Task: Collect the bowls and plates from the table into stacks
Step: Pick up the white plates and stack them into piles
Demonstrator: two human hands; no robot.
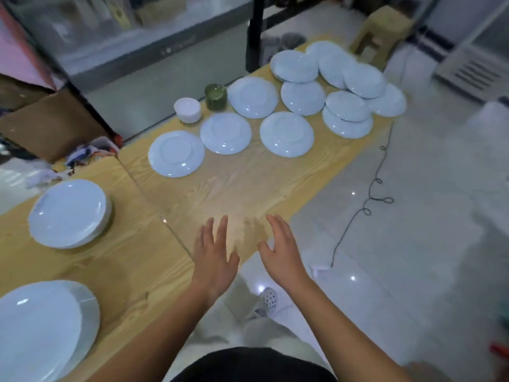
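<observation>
Several white plates lie upside down on the far wooden table (242, 186), the nearest one (176, 153) at its left. More plates overlap toward the far end (347, 106). A stack of small white bowls (187, 109) stands at the table's left edge. On the near table, one stack of plates (68, 213) sits at mid left and another stack (41, 329) at the bottom left. My left hand (213, 255) and my right hand (281, 249) hover over the near end of the far table, fingers straight, holding nothing.
A green jar (215, 96) stands between the bowls and a plate. A black cable (371, 194) trails over the tiled floor on the right. A cardboard box (52, 122) and a cabinet (154, 64) sit behind the tables. A yellow stool (382, 31) stands beyond the far end.
</observation>
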